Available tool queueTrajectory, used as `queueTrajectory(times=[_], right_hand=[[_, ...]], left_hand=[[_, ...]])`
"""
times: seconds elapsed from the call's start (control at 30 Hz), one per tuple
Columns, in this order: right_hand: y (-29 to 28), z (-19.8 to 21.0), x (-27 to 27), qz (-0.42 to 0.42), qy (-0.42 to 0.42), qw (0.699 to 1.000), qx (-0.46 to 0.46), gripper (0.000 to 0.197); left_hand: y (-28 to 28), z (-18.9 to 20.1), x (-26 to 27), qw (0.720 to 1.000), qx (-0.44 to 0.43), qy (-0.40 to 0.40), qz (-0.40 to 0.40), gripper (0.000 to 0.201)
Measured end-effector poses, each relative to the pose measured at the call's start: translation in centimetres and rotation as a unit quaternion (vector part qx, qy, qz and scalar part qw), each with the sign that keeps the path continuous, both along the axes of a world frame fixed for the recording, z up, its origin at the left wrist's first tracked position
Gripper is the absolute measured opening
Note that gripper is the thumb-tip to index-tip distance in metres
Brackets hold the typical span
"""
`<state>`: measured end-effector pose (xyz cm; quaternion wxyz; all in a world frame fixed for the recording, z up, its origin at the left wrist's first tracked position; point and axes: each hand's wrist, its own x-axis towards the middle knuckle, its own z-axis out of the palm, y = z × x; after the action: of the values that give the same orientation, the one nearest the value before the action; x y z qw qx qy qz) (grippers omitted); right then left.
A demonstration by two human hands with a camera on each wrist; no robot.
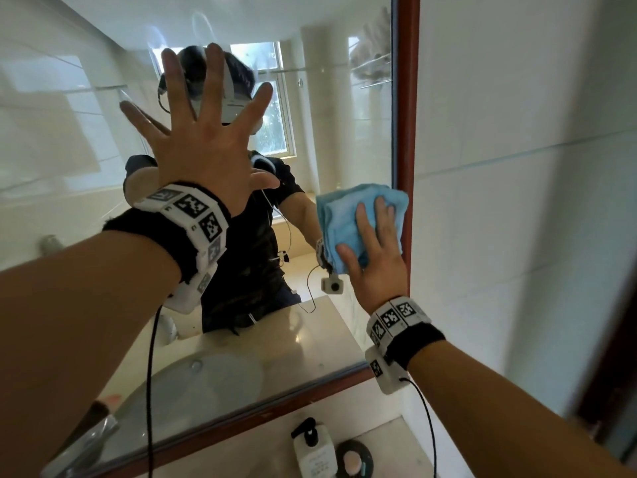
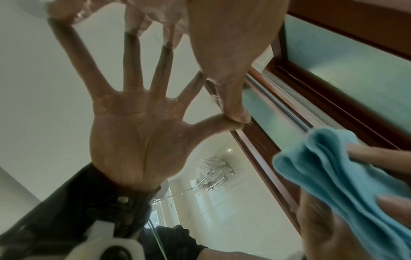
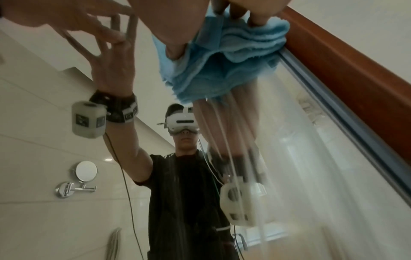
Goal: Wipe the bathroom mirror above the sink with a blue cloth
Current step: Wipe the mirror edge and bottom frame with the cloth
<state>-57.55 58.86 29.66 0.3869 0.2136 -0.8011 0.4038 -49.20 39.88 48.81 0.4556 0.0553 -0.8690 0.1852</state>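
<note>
The mirror (image 1: 327, 98) has a red-brown wooden frame (image 1: 408, 98). My left hand (image 1: 206, 139) lies flat against the glass at centre-left, fingers spread wide and straight, holding nothing. Its thumb (image 2: 229, 70) touches its own reflection in the left wrist view. My right hand (image 1: 375, 257) presses a folded blue cloth (image 1: 344, 215) flat against the glass, tight beside the right frame edge. Its fingers lie straight over the cloth. The cloth (image 3: 233, 58) bunches in folds under the fingers in the right wrist view, and the cloth (image 2: 333, 167) shows at the lower right of the left wrist view.
Below the mirror, a white pump soap bottle (image 1: 313, 450) and a round dark dish (image 1: 355, 460) stand on the beige counter (image 1: 389, 439). A white tiled wall (image 1: 517, 201) runs right of the frame. Cables hang from both wrists.
</note>
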Motion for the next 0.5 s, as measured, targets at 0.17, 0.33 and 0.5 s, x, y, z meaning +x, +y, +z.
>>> queueTrajectory(times=[0.17, 0.33, 0.5], right_hand=[[0.0, -2.6, 0.2, 0.007, -0.022, 1.0, 0.0, 0.066], [-0.3, -2.2, 0.3, 0.009, -0.022, 1.0, -0.014, 0.066], [-1.0, 1.1, 0.5, 0.02, -0.012, 0.998, -0.052, 0.066]], left_hand=[[0.1, -0.3, 0.2, 1.0, 0.0, 0.0, -0.006, 0.101], [0.5, -1.7, 0.4, 1.0, -0.005, -0.021, 0.003, 0.109], [1.1, -5.5, 0.2, 0.998, -0.018, -0.058, 0.009, 0.108]])
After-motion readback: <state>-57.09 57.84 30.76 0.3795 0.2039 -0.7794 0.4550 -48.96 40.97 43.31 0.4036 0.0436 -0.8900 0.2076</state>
